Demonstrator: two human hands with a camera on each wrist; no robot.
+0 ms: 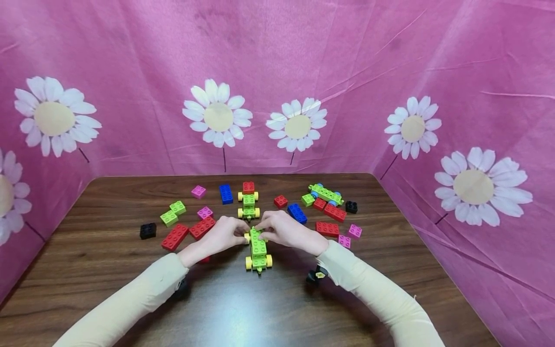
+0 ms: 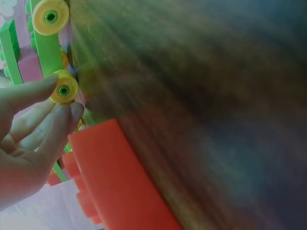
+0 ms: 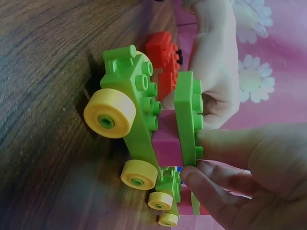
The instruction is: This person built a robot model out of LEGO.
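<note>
In the head view a green toy car [image 1: 258,248] with yellow wheels stands between both hands, pointing away from me. My left hand [image 1: 225,233] pinches a yellow wheel [image 2: 64,88] at its far end between thumb and fingers. My right hand [image 1: 288,231] grips the far end of the flat green brick [image 3: 185,120], which sits on a pink brick [image 3: 167,139] on the car's base. Just beyond stands a second green toy car [image 1: 249,205], with a red brick [image 1: 248,187] at its far end. Whether the cars are coupled is hidden by the fingers.
On the left lie red bricks [image 1: 175,236], green bricks [image 1: 169,218], a black brick [image 1: 148,231] and a blue brick [image 1: 226,193]. To the right are another blue brick [image 1: 297,213], red bricks [image 1: 327,229], pink bricks [image 1: 354,231] and a blue-wheeled green car base [image 1: 326,194].
</note>
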